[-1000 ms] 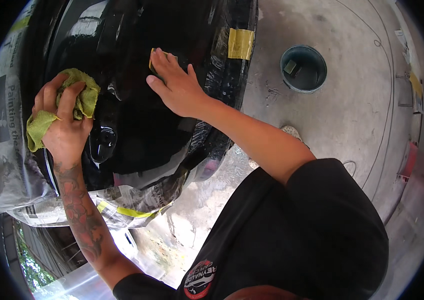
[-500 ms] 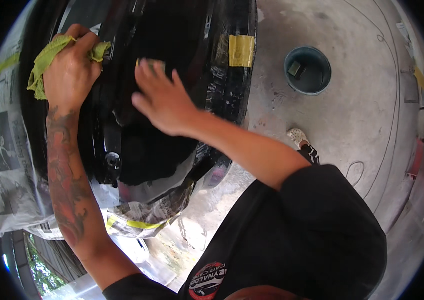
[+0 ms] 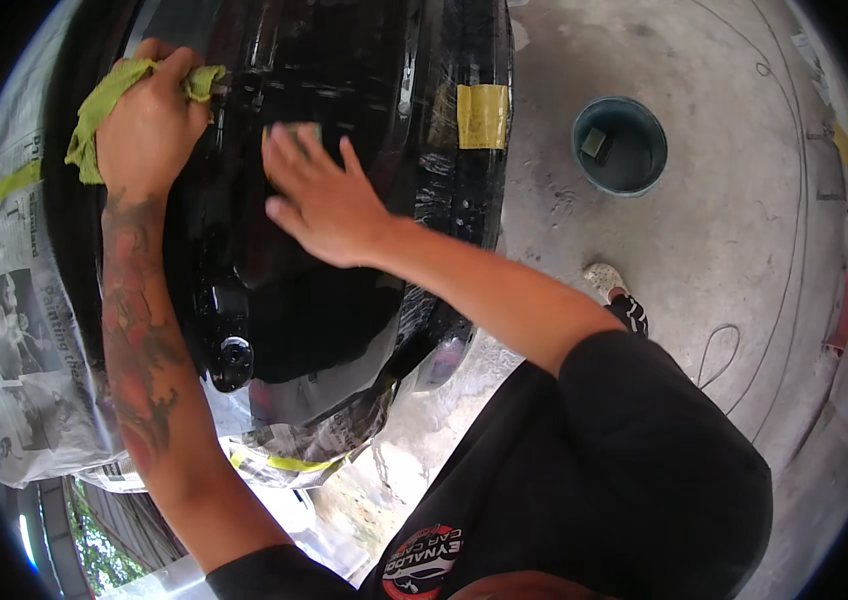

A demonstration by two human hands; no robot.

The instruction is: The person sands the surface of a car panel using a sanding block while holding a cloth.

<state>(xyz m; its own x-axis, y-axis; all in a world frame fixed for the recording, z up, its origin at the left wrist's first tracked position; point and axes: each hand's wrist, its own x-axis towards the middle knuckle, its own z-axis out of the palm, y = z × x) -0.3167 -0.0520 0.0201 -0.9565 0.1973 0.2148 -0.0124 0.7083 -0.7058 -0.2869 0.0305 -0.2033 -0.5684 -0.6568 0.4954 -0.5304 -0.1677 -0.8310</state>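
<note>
My left hand (image 3: 149,125) is wrapped round a yellow-green cloth (image 3: 96,120) against the upper left of a wet, glossy black car panel (image 3: 314,310). My right hand (image 3: 322,200) lies on the middle of that panel, fingers stretched and spread over a small yellowish pad (image 3: 308,130), mostly hidden beneath them. A yellow taped patch (image 3: 481,117) is on the panel's right edge, to the right of both hands. Newspaper and plastic masking (image 3: 14,330) covers the area along the left and lower edges.
On the concrete floor (image 3: 704,230) at the right stands a dark bucket (image 3: 634,150) holding water and a small greenish block (image 3: 594,143). A thin cable (image 3: 798,200) runs along the floor near some items at the wall. My shoe (image 3: 604,279) shows below the bucket.
Over the last second my left hand and cloth have moved up the panel. My right hand has shifted left and slightly down, its fingers still spread over the pad.
</note>
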